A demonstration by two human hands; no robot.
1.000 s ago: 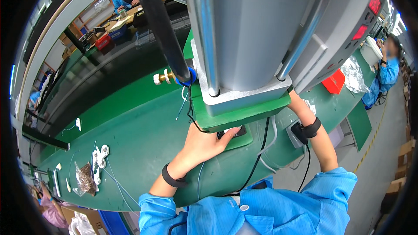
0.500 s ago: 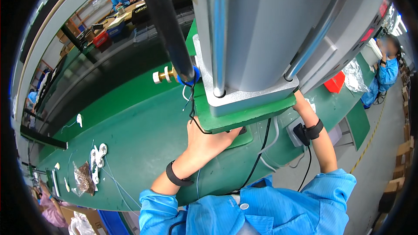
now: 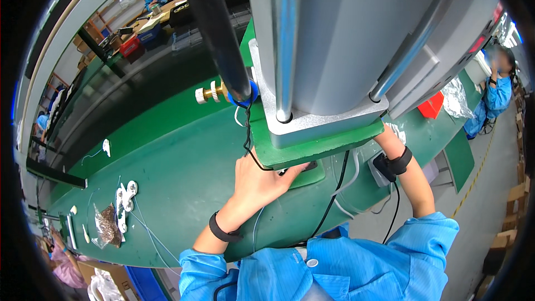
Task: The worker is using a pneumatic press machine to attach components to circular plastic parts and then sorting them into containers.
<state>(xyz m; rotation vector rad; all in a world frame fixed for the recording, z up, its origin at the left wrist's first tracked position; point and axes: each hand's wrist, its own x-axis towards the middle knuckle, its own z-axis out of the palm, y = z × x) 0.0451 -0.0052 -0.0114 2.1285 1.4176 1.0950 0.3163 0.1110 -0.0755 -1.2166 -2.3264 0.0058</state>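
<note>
A press with a grey cylinder and a silver and green plate fills the upper middle. My left hand reaches under the plate's left front corner. Its thumb lies against a small dark part over the green base; its other fingers are mostly hidden, and what they grip does not show clearly. My right hand reaches behind the plate's right side, its fingers hidden by the press. Each wrist wears a black band.
White parts with thin wires and a bag of small brown pieces lie at left. A black plug and cables sit by my right wrist. A red bin stands at right. Co-workers sit at upper left and far right.
My left hand has shifted slightly, with its thumb still under the plate's front edge and more of the dark part showing. The press appears slightly further right in the picture.
</note>
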